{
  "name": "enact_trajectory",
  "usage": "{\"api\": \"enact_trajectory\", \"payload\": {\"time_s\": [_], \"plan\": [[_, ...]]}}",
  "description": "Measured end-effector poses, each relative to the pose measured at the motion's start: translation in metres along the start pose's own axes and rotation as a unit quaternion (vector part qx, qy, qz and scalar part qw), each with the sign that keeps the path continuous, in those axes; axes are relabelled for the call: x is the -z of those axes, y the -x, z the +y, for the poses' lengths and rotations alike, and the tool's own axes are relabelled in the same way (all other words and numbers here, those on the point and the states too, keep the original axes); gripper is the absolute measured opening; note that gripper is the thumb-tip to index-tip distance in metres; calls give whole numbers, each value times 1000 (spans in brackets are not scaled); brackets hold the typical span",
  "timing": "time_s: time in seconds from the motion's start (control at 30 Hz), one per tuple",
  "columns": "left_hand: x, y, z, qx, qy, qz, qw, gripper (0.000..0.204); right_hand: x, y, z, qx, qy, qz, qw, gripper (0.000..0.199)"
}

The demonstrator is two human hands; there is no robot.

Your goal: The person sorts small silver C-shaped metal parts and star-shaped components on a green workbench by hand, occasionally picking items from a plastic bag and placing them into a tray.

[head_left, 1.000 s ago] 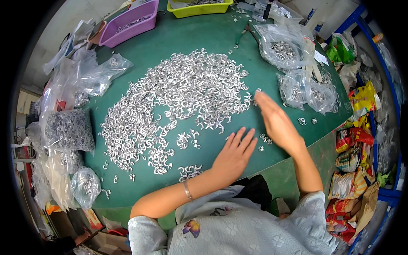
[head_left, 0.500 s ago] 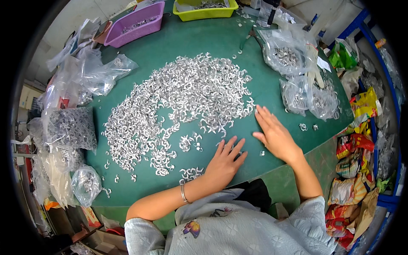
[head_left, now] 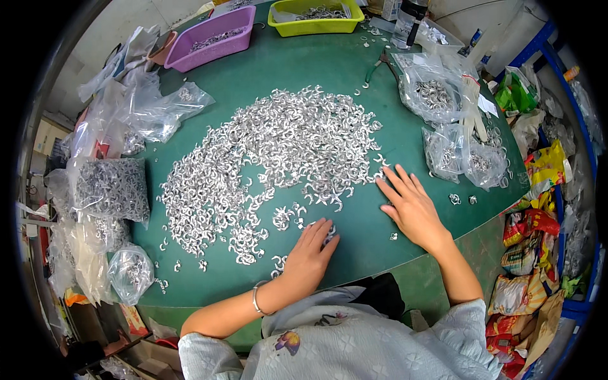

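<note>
A broad heap of small silvery C-shaped metal pieces (head_left: 304, 136) is spread over the green table (head_left: 329, 63). My left hand (head_left: 308, 254) lies flat with its fingers stretched forward and close together. A few shiny pieces show beside its fingertips, and whatever lies under the palm is hidden. At the heap's right edge, my right hand (head_left: 413, 212) rests palm down with fingers apart, the fingertips beside a few stray pieces. Between the heap and my left hand sits a small cluster of pieces (head_left: 282, 218).
Purple (head_left: 212, 41) and yellow-green (head_left: 316, 24) trays of metal parts stand at the back. Clear bags of parts line the left (head_left: 111, 190) and right (head_left: 430, 92). Green-handled pliers (head_left: 381, 63) lie at the far right, near a bottle (head_left: 408, 25). Colourful packets (head_left: 529, 221) fill a blue rack.
My left hand has slid left and nearer to me, its fingers drawing together over the small pieces. My right hand has stayed by the heap's edge. The whole view has shifted slightly.
</note>
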State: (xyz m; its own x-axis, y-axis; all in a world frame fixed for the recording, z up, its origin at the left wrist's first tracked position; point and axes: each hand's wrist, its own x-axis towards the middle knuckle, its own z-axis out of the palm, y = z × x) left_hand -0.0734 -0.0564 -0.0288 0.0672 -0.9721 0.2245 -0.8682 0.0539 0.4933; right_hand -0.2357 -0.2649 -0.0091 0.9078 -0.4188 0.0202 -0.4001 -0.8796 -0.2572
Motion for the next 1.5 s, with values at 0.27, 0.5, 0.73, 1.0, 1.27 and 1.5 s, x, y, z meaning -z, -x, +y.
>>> {"api": "enact_trajectory", "payload": {"time_s": [0.27,0.5,0.73,1.0,1.27,1.5], "plan": [[12,35,3,41,34,-19,998,35,18,18,-30,14,-4,-10,1000,51],[18,33,12,67,15,5,998,27,11,27,-47,43,-14,-68,997,51],[17,47,4,41,20,-3,999,27,-2,-16,-25,-40,-6,54,998,47],[18,50,4,43,37,25,998,27,8,15,-33,35,-71,-39,996,41],[4,-26,-4,-16,30,48,998,39,1,0,-3,-18,56,41,997,37],[-17,-72,-12,-105,-92,-19,990,42,-3,-3,-8,-7,-3,77,997,38]]}}
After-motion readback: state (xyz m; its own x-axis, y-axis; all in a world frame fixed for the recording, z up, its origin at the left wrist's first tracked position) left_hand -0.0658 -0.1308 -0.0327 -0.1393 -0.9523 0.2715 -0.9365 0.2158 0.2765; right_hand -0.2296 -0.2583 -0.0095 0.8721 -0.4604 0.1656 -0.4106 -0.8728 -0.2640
